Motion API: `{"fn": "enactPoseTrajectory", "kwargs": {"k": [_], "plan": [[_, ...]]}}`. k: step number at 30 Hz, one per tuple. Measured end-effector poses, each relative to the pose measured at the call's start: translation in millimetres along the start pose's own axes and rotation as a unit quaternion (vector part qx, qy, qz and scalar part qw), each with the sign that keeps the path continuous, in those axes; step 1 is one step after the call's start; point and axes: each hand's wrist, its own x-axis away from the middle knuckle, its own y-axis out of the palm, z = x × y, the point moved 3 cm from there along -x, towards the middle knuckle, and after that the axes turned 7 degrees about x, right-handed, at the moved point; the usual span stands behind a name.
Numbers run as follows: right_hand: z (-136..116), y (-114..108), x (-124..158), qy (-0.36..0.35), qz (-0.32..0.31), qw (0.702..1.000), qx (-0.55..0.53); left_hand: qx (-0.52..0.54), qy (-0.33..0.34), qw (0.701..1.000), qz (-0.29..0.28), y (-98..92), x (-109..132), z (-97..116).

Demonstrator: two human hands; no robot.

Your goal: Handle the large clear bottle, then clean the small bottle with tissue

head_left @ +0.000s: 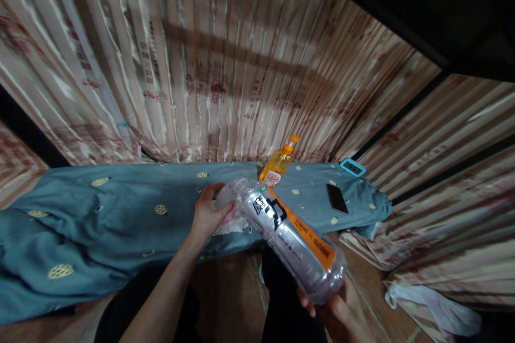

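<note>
A large clear plastic bottle (292, 238) with an orange and black label lies tilted between my hands, its neck pointing away from me. My left hand (209, 211) is closed around the bottle's neck end, with something pale under the fingers. My right hand (341, 308) cups the bottle's base from below, fingers curled on it. Behind the bottle an orange spray bottle (277, 163) stands upright on the teal blanket (120, 214).
A black phone (337, 198) and a teal-framed device (353, 166) lie on the blanket's right end. Pink patterned curtains (241, 64) hang behind and to the right. A white plastic bag (434, 308) lies on the wooden floor at lower right. My dark-trousered knees are below.
</note>
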Motion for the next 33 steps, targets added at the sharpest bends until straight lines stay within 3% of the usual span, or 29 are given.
{"fn": "enactPoseTrajectory", "kwargs": {"k": [12,33], "plan": [[-0.7,-4.2,-2.6,-0.015,-0.047,0.999,-0.008,0.0,0.003,1.0,-0.008,-1.1,-0.1,1.0],[-1.9,-2.2,-0.3,-0.009,-0.007,1.0,0.013,0.015,-0.002,1.0,-0.006,-0.3,0.2,1.3]]}}
